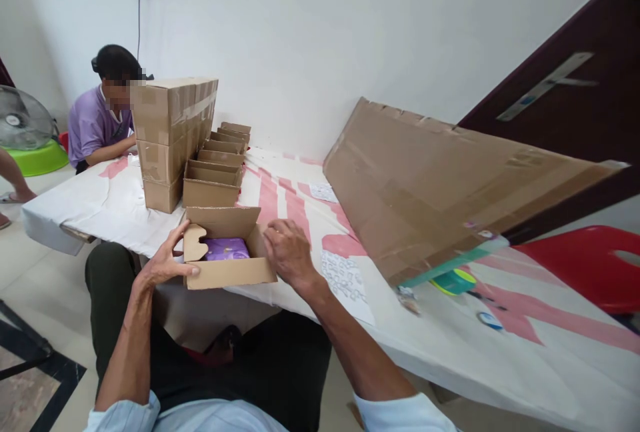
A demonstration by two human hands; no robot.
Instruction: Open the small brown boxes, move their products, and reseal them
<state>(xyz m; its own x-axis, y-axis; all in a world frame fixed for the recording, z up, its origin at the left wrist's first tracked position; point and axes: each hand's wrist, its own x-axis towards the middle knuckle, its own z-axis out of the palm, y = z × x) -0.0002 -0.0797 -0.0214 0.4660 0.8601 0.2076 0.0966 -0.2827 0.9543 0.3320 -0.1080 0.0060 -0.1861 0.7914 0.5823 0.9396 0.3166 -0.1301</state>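
Observation:
An open cardboard box sits at the near edge of the table, tilted slightly, its back lid raised. Inside lies a purple packet, and a notched side flap stands at the box's left end. My left hand grips that end, thumb on the front wall and fingers behind. At the opposite end, my right hand has its fingers curled over the right side wall; the fingertips are partly hidden.
Stacked closed cartons stand at the back left, beside a row of open boxes. A large cardboard sheet leans at right, near a tape roll. A printed paper lies on the table. Another person sits beyond the cartons.

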